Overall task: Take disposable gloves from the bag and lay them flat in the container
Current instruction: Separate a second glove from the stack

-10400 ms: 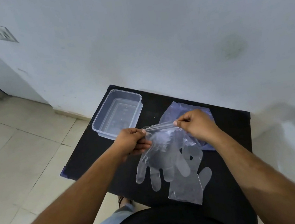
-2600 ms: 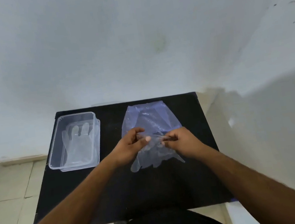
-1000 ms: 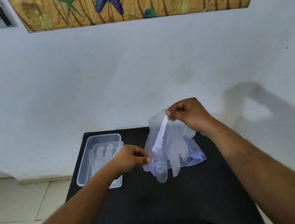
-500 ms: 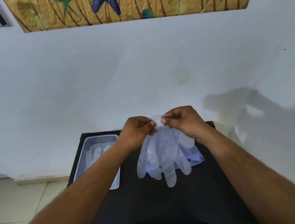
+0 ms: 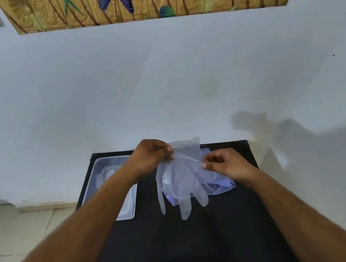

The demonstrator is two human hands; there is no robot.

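A black worktop [image 5: 182,236] stands against a pale wall. The left hand [image 5: 151,156] pinches the cuff of a clear glove [image 5: 181,178], which hangs fingers-down above the bluish bag [image 5: 222,185]. The right hand [image 5: 227,163] pinches the glove's right edge. The container [image 5: 131,205] sits far left, part of a glove visible inside

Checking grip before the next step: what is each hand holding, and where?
Left hand pinches the glove at its cuff; right hand pinches its side edge.
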